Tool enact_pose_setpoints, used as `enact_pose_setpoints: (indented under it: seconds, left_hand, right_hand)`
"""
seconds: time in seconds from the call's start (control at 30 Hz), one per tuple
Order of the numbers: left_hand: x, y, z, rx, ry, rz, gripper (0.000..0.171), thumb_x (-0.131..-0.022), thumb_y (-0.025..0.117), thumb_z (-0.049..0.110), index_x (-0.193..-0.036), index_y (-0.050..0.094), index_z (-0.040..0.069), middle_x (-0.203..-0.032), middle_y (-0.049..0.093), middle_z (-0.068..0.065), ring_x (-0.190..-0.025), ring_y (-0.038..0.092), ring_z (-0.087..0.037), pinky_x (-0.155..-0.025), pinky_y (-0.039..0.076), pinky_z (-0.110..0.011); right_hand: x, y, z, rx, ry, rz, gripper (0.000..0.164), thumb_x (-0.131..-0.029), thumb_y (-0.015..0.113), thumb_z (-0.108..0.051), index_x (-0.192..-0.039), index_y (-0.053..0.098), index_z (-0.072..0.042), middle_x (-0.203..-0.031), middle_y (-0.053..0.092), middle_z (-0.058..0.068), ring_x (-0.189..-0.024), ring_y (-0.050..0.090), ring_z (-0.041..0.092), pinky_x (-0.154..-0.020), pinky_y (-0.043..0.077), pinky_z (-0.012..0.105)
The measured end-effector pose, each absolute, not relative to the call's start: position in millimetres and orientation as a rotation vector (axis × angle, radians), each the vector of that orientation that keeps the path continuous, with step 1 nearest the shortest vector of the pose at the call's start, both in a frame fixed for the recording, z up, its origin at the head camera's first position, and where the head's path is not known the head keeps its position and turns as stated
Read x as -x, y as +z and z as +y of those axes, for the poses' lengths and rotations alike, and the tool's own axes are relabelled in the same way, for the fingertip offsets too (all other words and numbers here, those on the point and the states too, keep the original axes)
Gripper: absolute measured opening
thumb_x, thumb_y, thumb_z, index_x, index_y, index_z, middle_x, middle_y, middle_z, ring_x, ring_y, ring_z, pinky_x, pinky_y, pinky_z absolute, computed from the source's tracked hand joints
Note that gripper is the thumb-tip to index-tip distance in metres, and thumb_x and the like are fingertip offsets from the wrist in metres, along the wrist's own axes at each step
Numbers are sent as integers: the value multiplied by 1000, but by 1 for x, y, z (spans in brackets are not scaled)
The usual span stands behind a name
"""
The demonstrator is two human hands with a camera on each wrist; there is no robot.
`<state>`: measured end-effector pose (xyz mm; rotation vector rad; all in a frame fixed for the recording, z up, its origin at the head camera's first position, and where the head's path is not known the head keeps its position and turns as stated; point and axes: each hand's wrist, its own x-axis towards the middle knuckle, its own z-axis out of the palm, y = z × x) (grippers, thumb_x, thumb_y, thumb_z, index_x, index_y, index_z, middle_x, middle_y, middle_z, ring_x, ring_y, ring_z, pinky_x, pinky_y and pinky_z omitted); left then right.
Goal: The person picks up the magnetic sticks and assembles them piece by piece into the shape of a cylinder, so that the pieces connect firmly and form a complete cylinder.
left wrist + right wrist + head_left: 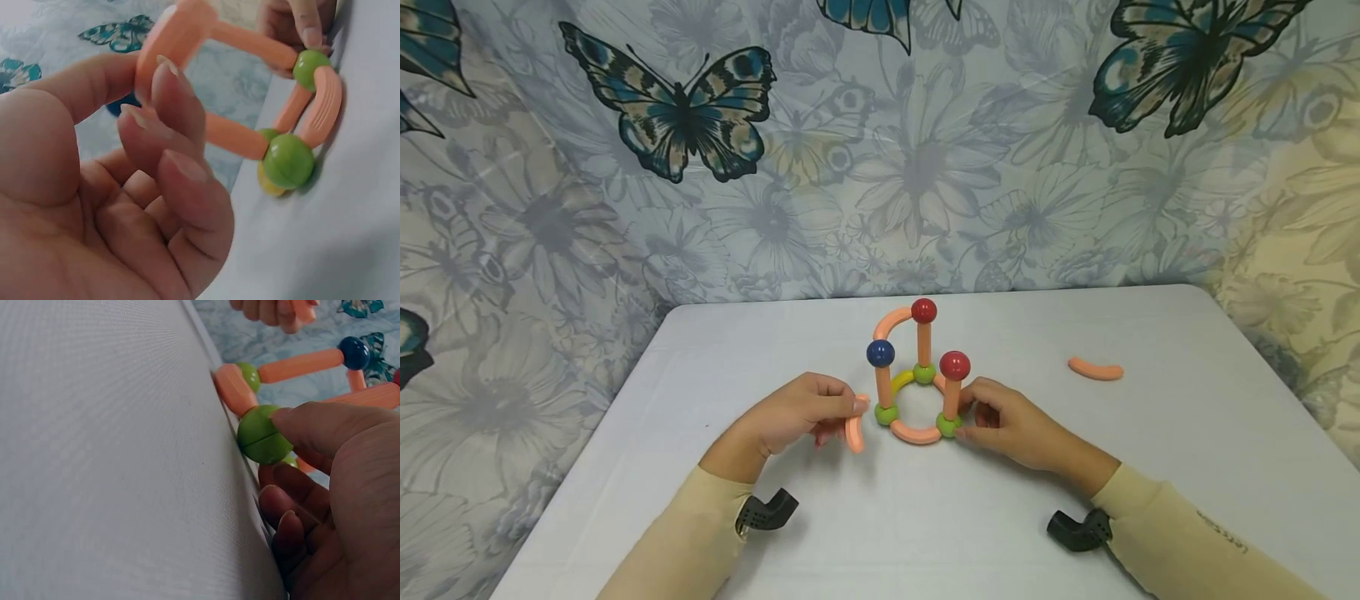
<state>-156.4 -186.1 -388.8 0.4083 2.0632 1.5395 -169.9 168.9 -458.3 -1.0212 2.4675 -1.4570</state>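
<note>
My left hand (801,412) pinches a curved orange rod (854,433) between thumb and fingers, just left of a toy frame of balls and rods. Three green balls (886,414) at its base are linked by curved rods, orange in front (916,435) and yellow (902,381) at the back left. Upright orange posts carry a blue ball (881,353), a rear red ball (924,311) and a front red ball (955,365). An orange arc (891,321) joins the blue and rear red balls. My right hand (1018,425) grips the right-front green ball (265,434), thumb against it.
Another curved orange rod (1096,369) lies on the white table (1165,417) at the right. A wall covering with butterflies and flowers (917,167) rises behind the table's back edge. Black wrist devices (767,510) are on both sleeves.
</note>
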Motion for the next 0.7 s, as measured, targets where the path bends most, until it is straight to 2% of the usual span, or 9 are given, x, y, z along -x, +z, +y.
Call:
enact_pose_setpoints:
  seconds: [0.1, 0.2, 0.37, 0.47, 0.6, 0.7]
  left_hand:
    - [154, -390, -179, -380, 1584, 2065, 36, -106, 72, 33, -86, 77, 3, -75, 70, -10, -56, 48, -18, -57, 43, -32]
    - [152, -390, -171, -323, 1655, 2026, 30, -105, 75, 30, -91, 76, 4, -79, 72, -12, -58, 56, -17, -58, 50, -31]
    - [148, -389, -157, -289, 1785, 1921, 17, -101, 78, 18, -102, 75, 2, -90, 76, -15, -72, 70, -21, -69, 60, -34]
    - [144, -388, -148, -270, 1863, 1864, 13, -100, 79, 14, -101, 75, 2, -98, 79, -16, -75, 68, -21, -71, 59, -33]
    - [141, -393, -134, -224, 1957, 1856, 12, -100, 80, 15, -97, 75, 5, -95, 79, -10, -71, 60, -19, -67, 53, -29]
    - [139, -398, -125, -166, 2017, 1867, 13, -101, 79, 18, -95, 75, 8, -86, 73, -4, -68, 54, -16, -63, 46, -26]
  right_hand:
    - [169, -457, 169, 1015, -1456, 2466, 27, -95, 88, -11, -115, 73, -21, -106, 66, -4, -82, 58, 20, -69, 49, 29]
    - [169, -457, 169, 1008, -1456, 2465, 26, -95, 88, -12, -115, 73, -21, -106, 66, -4, -82, 59, 20, -70, 49, 29]
    - [168, -456, 169, 1013, -1455, 2467, 27, -95, 88, -11, -115, 73, -21, -107, 66, -5, -83, 58, 21, -70, 49, 29]
    - [169, -456, 168, 1009, -1450, 2470, 27, -95, 88, -11, -115, 73, -21, -106, 66, -5, -84, 58, 21, -71, 49, 29]
    - [169, -456, 168, 998, -1450, 2470, 26, -95, 88, -12, -114, 73, -21, -106, 66, -5, -84, 59, 21, -71, 49, 29]
    - [168, -456, 168, 997, -1456, 2466, 25, -95, 88, -11, -114, 72, -20, -106, 65, -4, -84, 58, 21, -71, 49, 29]
